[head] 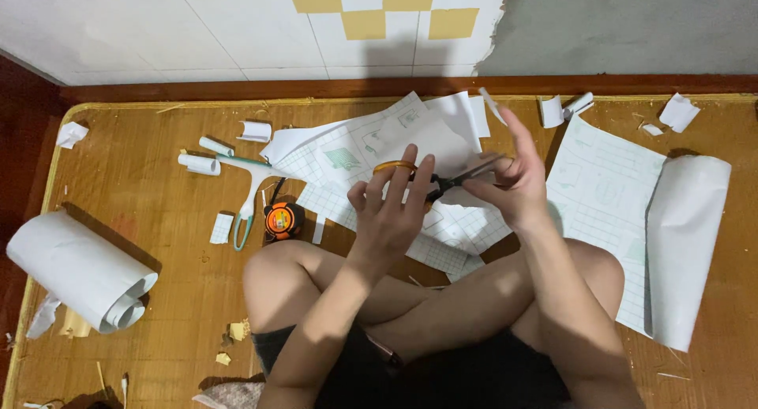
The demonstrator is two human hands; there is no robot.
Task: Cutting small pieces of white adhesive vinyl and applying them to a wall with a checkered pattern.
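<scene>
Sitting cross-legged on a wooden floor [158,219], a person was seen with both hands raised over a pile of gridded backing sheets [371,144]. A pair of scissors [442,181] with orange-lined loops was held in the air between the hands, above the pile. The left hand [391,212] was closed around the handle end, its fingers [410,168] threaded at one loop, while the blade end was pinched by the right hand [513,184], whose other fingers were spread wide. Whether the blades were parted could not be told. The step in hand was judged to be a regrip of the tool, not a cut, since no sheet lay between the blades. A settled grip would be called for next, then a sheet brought to the blades.

Room was limited: the knees closed off the near side, and a baseboard [395,85] the far side. A white roll [79,271] lay well to the left, a half-unrolled sheet [679,243] to the right. A squeegee [249,196] and an orange tape measure [283,219] lay just left of the pile, among scattered scraps.
</scene>
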